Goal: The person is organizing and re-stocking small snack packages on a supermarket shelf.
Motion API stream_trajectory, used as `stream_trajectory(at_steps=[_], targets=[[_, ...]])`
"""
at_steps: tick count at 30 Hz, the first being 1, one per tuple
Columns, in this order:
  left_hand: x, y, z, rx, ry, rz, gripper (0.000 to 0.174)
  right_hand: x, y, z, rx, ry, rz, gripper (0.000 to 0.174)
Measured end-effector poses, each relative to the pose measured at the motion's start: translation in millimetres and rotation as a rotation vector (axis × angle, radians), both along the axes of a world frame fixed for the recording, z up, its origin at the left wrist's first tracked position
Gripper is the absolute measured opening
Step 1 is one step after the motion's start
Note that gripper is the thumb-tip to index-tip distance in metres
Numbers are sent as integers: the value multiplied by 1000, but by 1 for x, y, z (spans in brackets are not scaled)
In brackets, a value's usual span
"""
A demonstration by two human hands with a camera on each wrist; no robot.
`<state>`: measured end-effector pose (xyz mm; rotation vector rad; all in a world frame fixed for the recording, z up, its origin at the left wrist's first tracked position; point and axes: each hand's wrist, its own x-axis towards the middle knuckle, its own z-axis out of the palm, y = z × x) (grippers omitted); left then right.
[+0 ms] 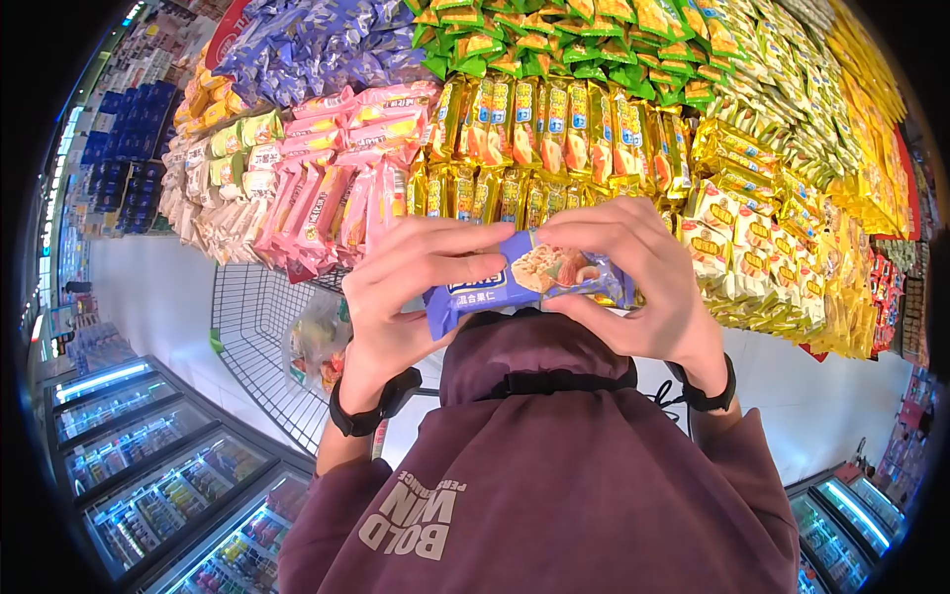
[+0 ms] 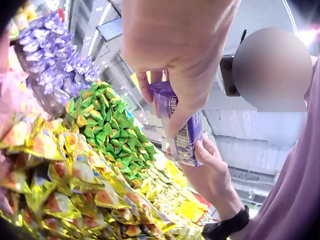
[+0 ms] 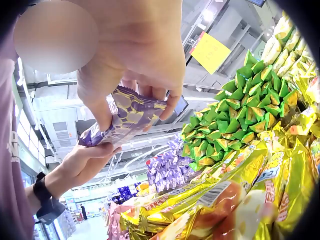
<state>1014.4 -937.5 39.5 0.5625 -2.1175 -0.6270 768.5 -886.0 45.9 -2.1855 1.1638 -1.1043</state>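
Observation:
Both hands grip a blue-purple snack packet (image 1: 515, 282) in front of the chest, one at each end. Its printed face, with a picture of nuts and Chinese lettering, is turned up in the head view. The left hand (image 1: 396, 282) holds one end between thumb and fingers; the right hand (image 1: 648, 282) pinches the other. In the left wrist view the packet (image 2: 186, 132) shows its side with small print. The right wrist view has a patterned face of the packet (image 3: 131, 116) beneath the right hand (image 3: 137, 47). Fingers cover both ends.
Piled packets fill the display ahead: yellow ones (image 1: 539, 124), pink ones (image 1: 332, 193), green ones (image 1: 594, 45) and blue ones (image 1: 317, 49). A wire shopping cart (image 1: 247, 317) with bagged goods stands at the left. Glass-topped freezers (image 1: 168, 475) line the lower left.

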Motion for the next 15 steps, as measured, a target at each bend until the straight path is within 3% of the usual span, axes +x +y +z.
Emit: stream_trajectory(at_steps=[3, 9, 15], targets=[[-4, 2, 16, -111, -192, 66, 42, -1, -2, -4, -72, 14, -34, 45], [-11, 7, 21, -98, -297, 173, 53, 2, -4, -8, -163, 59, -77, 48], [-10, 3, 16, -129, -261, 157, 51, 5, -6, -8, -177, 156, -118, 51]])
